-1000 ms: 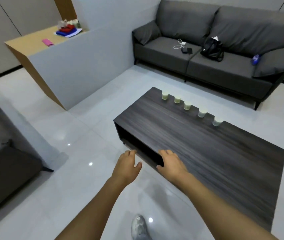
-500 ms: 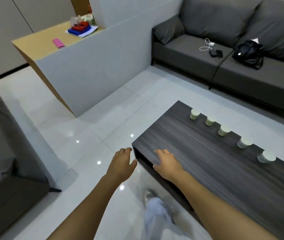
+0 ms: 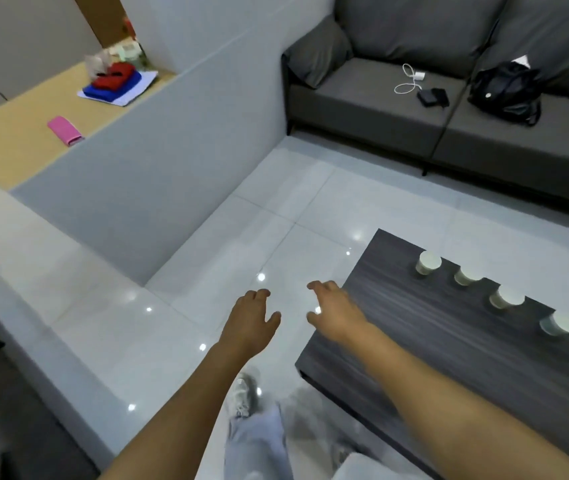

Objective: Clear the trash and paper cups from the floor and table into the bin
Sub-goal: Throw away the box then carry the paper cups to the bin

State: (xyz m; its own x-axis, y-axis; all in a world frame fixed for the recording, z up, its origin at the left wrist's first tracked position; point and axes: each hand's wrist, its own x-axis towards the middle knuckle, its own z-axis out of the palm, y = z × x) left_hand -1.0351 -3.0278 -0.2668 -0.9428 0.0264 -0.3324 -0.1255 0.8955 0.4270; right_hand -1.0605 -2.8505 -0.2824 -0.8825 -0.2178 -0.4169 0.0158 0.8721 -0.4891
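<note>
Several paper cups [image 3: 428, 262] stand in a row along the far edge of the dark wooden coffee table [image 3: 449, 344] at the right. My left hand [image 3: 250, 323] hovers over the white floor, fingers relaxed, holding nothing. My right hand [image 3: 335, 315] is stretched out above the table's near left corner, also with nothing in it. Both hands are well short of the cups. No bin and no floor trash show in this view.
A grey sofa [image 3: 380, 98] at the back carries a black bag [image 3: 506, 91], a white cable and a dark pouch. A grey partition [image 3: 158, 174] with a wooden counter stands left. A second grey sofa edges the left side. My leg and shoe [image 3: 246, 393] are below.
The view has swung left and forward, so the table and cups slid to the right. My hands moved off the table's near edge towards its left corner. My leg has stepped into view.
</note>
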